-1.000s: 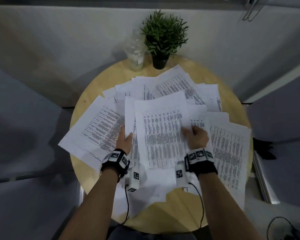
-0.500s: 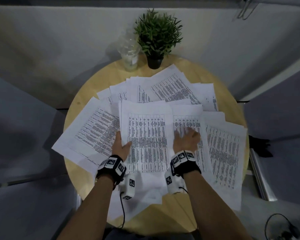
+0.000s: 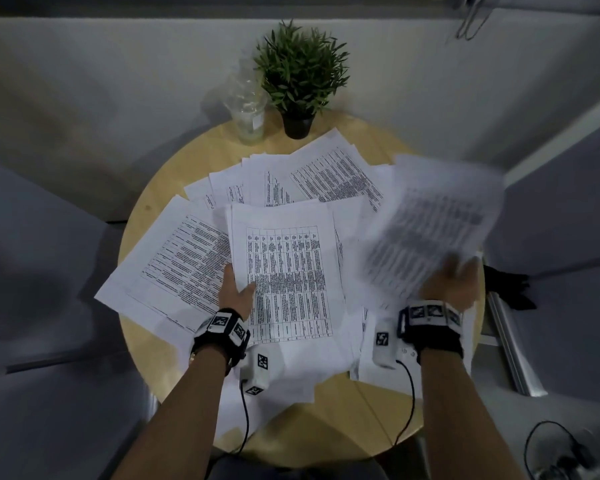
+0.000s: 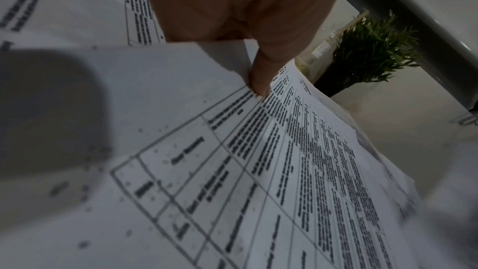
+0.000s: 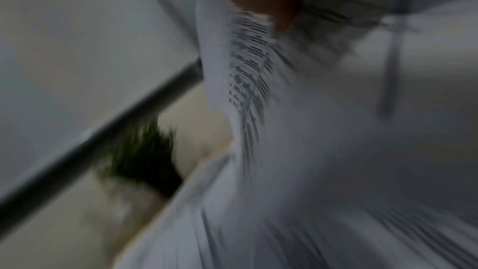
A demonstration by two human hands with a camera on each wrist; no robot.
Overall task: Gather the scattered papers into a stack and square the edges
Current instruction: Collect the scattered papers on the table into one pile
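Several printed white papers lie spread over a round wooden table [image 3: 160, 188]. My left hand [image 3: 238, 289] grips the left edge of a small centre stack [image 3: 288, 278], thumb [image 4: 260, 77] on the top sheet and fingers hidden beneath. My right hand [image 3: 454, 282] holds a blurred sheet [image 3: 433, 220] lifted over the table's right side; its thumb [image 5: 282, 13] lies on the sheet and the fingers are hidden. More sheets [image 3: 329, 171] fan out behind the stack, and one sheet [image 3: 174, 261] overhangs the left rim.
A potted green plant [image 3: 300, 74] and a clear plastic cup [image 3: 246, 109] stand at the table's far edge by the wall. Grey seats flank the table on both sides. A cable [image 3: 551, 448] lies on the floor at the lower right.
My right hand has left the centre stack, swung right and lifted a sheet off the table's right side. My left hand kept its hold on the stack's left edge.
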